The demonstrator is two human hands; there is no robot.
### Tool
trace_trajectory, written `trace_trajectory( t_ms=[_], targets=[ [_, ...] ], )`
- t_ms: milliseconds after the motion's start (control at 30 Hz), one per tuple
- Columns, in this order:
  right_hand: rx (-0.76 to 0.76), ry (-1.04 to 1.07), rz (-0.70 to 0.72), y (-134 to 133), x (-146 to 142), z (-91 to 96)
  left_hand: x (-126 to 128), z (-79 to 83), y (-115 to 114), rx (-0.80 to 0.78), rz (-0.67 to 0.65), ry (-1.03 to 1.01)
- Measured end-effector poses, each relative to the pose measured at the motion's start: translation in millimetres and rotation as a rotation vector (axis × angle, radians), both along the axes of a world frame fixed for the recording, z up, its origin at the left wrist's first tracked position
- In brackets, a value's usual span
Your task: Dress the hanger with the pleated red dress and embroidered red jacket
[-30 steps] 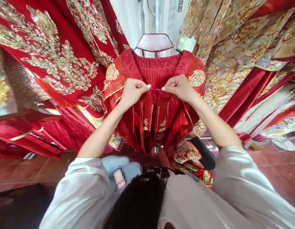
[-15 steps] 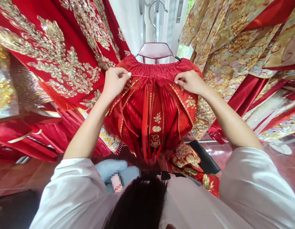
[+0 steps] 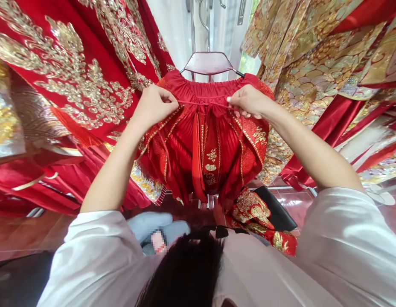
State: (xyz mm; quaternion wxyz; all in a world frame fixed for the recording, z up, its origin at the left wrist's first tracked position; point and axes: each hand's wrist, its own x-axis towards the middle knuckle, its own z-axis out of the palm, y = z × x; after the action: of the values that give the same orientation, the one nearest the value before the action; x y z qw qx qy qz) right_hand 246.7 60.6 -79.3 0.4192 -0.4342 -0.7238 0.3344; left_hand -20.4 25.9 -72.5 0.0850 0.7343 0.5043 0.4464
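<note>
A red pleated garment with gold embroidery hangs from a dark hanger in front of me. A thin red cord runs taut across its gathered waistband. My left hand pinches the cord's left end, fingers closed. My right hand pinches the right end, fingers closed too. Both hands sit just below the waistband, one at each side of the garment's front.
Red robes with heavy gold embroidery hang close on the left. Gold-patterned robes hang close on the right. A black seat with a folded red and gold cloth stands below. The floor is red tile.
My hands moved apart from the middle of the garment to its two sides, drawing the red cord taut. The front flaps with round gold emblems dropped down.
</note>
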Motion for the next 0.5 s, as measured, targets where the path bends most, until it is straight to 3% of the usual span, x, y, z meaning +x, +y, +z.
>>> trace_trajectory(
  t_ms=[133, 233, 367, 500],
  targets=[
    [-0.084, -0.059, 0.036, 7.0, 10.2, -3.5, 18.9, -8.9, 7.9, 0.152, 0.181, 0.049],
    [-0.12, -0.057, 0.095, 1.1, 3.7, -2.0, 37.4, -12.0, 20.7, 0.259, 0.161, -0.065],
    [-0.085, 0.139, 0.161, -4.7, -15.2, -5.5, 56.1, -13.6, 31.9, 0.218, 0.01, -0.204],
    [0.118, 0.134, 0.015, 1.8, -35.2, -16.4, 64.3, -19.4, 29.9, 0.067, -0.19, -0.257]
  ],
)
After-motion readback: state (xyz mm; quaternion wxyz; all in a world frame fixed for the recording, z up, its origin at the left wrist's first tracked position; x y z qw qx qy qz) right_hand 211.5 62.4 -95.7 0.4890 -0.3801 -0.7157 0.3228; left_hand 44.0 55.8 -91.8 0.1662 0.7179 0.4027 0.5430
